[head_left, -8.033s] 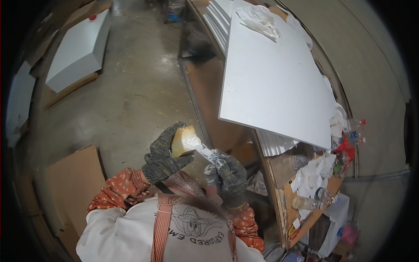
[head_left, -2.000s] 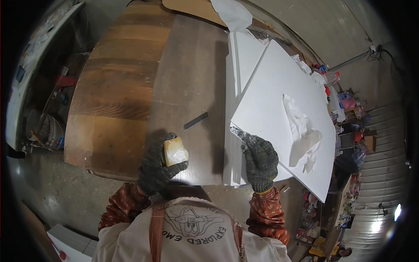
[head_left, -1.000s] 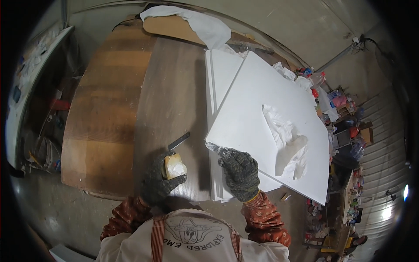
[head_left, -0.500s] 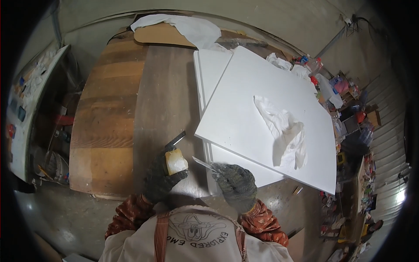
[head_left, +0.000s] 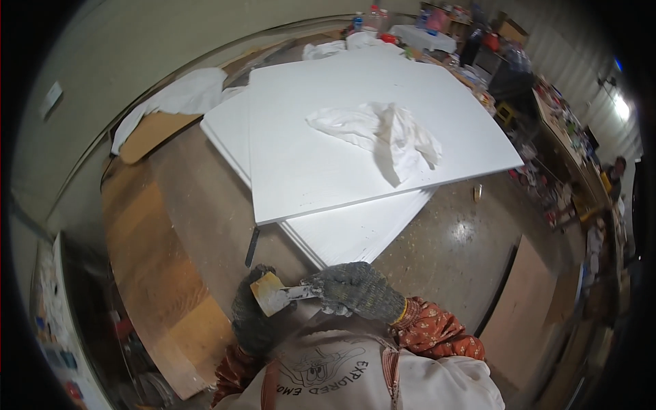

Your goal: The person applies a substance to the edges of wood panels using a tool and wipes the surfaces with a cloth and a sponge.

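Note:
My left hand (head_left: pixel 249 316), in a dark knitted glove, is closed on a squarish yellow piece (head_left: pixel 261 284) with white paste on its face. My right hand (head_left: pixel 362 290), gloved alike, grips a small putty knife (head_left: pixel 301 292) smeared with white. The knife's blade reaches left to the paste, touching it or very close to it. Beyond the hands, a white panel (head_left: pixel 294 184) lies askew on other white panels (head_left: pixel 342 236). A crumpled white cloth (head_left: pixel 403 147) rests on the top panel. A narrow dark strip (head_left: pixel 253 247) lies on the table just past my left hand.
The wooden table (head_left: pixel 147 239) spreads to the left. At its far left a white cloth (head_left: pixel 184 92) drapes a brown board (head_left: pixel 154 137). Bottles (head_left: pixel 372 19) and clutter stand behind the panels. A brown board (head_left: pixel 523 294) lies at the right; another person (head_left: pixel 615 174) is far right.
My view has swung right, so the panels appear farther left. The putty knife has moved from apart, right of the yellow piece, to its white paste. Both hands keep their holds.

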`<action>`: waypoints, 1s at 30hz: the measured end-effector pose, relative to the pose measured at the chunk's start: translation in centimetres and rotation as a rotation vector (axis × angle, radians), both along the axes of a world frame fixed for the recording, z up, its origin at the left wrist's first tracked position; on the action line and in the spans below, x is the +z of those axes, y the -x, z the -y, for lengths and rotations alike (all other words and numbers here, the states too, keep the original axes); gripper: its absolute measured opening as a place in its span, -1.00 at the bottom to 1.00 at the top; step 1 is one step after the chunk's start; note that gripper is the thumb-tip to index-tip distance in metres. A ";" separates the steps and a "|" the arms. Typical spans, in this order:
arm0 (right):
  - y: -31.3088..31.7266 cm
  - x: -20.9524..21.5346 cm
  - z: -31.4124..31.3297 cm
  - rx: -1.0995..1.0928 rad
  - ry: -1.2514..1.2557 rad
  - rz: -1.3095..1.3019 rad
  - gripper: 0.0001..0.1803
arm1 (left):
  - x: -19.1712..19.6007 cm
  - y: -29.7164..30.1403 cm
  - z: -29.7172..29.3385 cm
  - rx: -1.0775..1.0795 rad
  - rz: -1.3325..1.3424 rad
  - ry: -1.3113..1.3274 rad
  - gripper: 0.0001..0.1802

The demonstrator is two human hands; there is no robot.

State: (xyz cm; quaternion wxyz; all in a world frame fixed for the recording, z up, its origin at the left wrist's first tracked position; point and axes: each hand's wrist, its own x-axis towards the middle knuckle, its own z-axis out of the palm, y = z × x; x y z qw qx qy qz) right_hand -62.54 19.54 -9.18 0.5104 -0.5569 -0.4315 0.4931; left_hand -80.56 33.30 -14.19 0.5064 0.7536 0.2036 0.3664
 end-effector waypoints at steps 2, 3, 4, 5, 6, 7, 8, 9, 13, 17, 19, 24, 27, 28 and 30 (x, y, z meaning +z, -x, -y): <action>0.5 0.4 1.5 -0.108 0.027 -0.007 -0.47 | -0.5 0.0 0.5 -0.075 0.040 0.195 -0.32; 0.7 0.8 2.2 -0.173 0.060 -0.107 -0.52 | -0.4 0.0 0.4 -0.089 -0.052 0.108 -0.33; 1.1 1.0 3.0 -0.234 0.095 -0.211 -0.57 | 0.2 -0.1 1.1 -0.111 -0.054 0.107 -0.33; 1.3 1.0 3.8 -0.252 0.092 -0.213 -0.57 | 1.0 -0.4 1.9 -0.097 0.013 0.186 -0.42; 1.3 1.1 4.5 -0.264 0.041 -0.079 -0.63 | 1.6 -0.7 2.7 -0.079 0.079 0.266 -0.50; 1.3 1.2 5.1 -0.277 -0.013 0.059 -0.69 | 1.8 -1.1 2.7 -0.096 0.079 0.261 -0.50; 1.3 1.2 5.7 -0.292 -0.020 0.060 -0.69 | 2.0 -1.5 2.7 -0.119 -0.042 0.042 -0.58; 1.5 1.3 6.2 -0.303 0.012 -0.145 -0.70 | 2.4 -2.1 3.0 -0.138 -0.159 -0.178 -0.66; -0.3 -2.0 10.8 -0.378 -0.170 0.240 -0.67 | 5.5 -5.6 6.7 -0.381 -0.360 -0.410 -0.64; -3.6 0.0 17.8 -0.284 -0.138 0.260 -0.62 | 4.1 -7.6 13.4 -0.323 -0.117 0.104 -0.30; -5.6 0.3 23.8 -0.558 -0.329 1.108 -0.62 | 3.9 -10.9 17.6 -0.425 -0.076 0.076 -0.29; -7.9 2.1 36.4 -0.994 -0.016 -0.031 -0.74 | 3.2 -19.1 28.1 -0.666 -0.202 -0.040 -0.17; -8.6 2.2 41.4 -1.048 0.031 0.017 -0.74 | 2.9 -23.4 34.0 -0.854 -0.260 0.290 -0.22; -9.6 2.3 43.2 -1.021 0.100 0.172 -0.75 | 2.6 -24.8 36.1 -0.877 -0.269 0.250 -0.22; -12.3 2.9 46.3 -0.978 0.129 0.400 -0.78 | 2.9 -27.7 39.0 -0.892 -0.234 0.085 -0.25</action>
